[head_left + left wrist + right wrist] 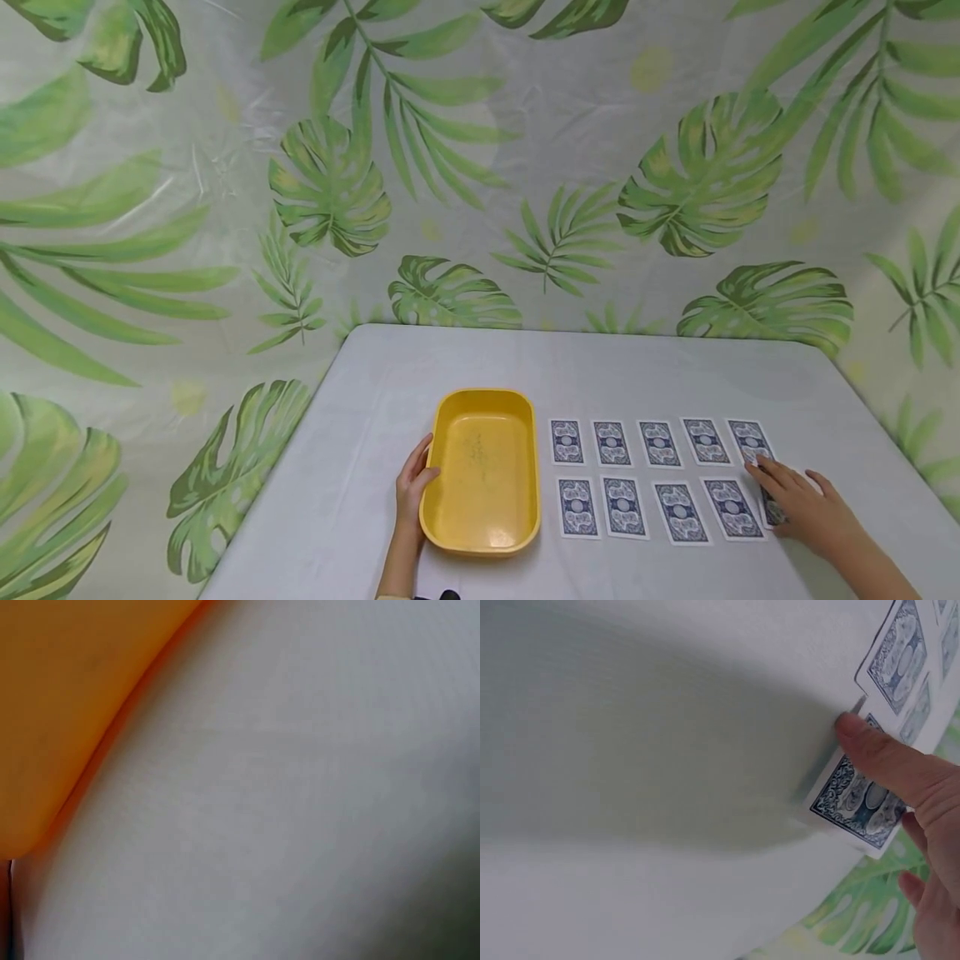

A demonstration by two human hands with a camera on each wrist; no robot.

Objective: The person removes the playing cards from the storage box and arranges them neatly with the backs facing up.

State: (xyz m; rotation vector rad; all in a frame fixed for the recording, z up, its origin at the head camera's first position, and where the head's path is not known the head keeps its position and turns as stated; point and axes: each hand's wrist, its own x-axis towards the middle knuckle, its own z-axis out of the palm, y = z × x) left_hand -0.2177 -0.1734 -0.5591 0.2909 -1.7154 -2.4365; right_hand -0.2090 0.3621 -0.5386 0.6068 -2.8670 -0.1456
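Note:
In the head view, my left hand (414, 492) grips the left side of a yellow plastic tray (480, 542), thumb over the rim and fingers outside. The tray holds nothing. To its right, playing cards with blue patterned backs lie in two rows. At the right end of the near row, my right hand (813, 510) holds a playing card (847, 799) between thumb and fingers. Its thumb (885, 757) lies along one long edge in the right wrist view; the hand partly hides this card. The fingertips overlap the bottom of the far row's rightmost card (747, 435).
A white cloth covers the table (600, 367). Behind it hangs a leaf-patterned curtain (555, 150). Other cards, such as the near row's leftmost card (577, 507), lie face down with small gaps between them. The left wrist view shows only the tray's side (67, 697) and cloth.

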